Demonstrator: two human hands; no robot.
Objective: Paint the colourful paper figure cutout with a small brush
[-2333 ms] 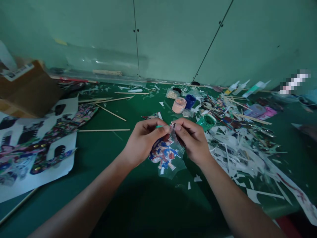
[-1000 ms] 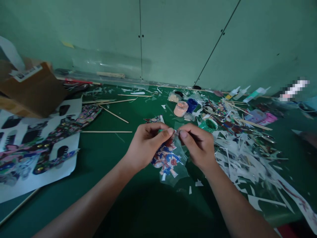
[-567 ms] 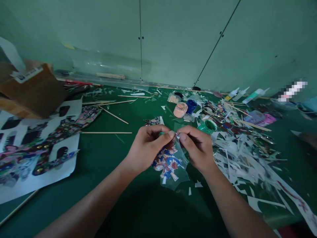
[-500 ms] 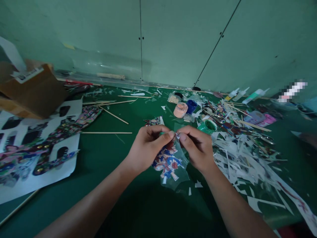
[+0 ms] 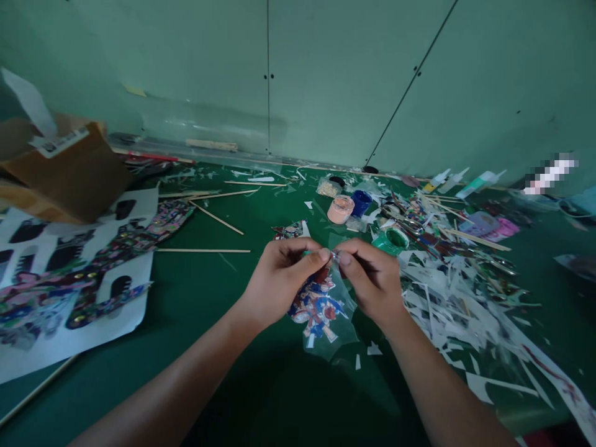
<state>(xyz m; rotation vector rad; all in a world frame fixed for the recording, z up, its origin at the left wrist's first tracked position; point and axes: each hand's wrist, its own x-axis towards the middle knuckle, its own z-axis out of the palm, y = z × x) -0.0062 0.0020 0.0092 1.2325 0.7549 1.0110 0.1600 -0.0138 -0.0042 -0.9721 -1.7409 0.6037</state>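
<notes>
Upper part of the cartoon cutout point(image 5: 316, 307) is hidden behind both hands. Printed sheet point(image 5: 69, 279), left of the hands, is cut by the frame edge. Far right, a pixelated patch point(image 5: 549, 174).

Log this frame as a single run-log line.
left hand: pinching top of cutout | right hand: pinching same top | cutout: colourful figure in clear film, hanging above green table | paper scraps: right
</notes>
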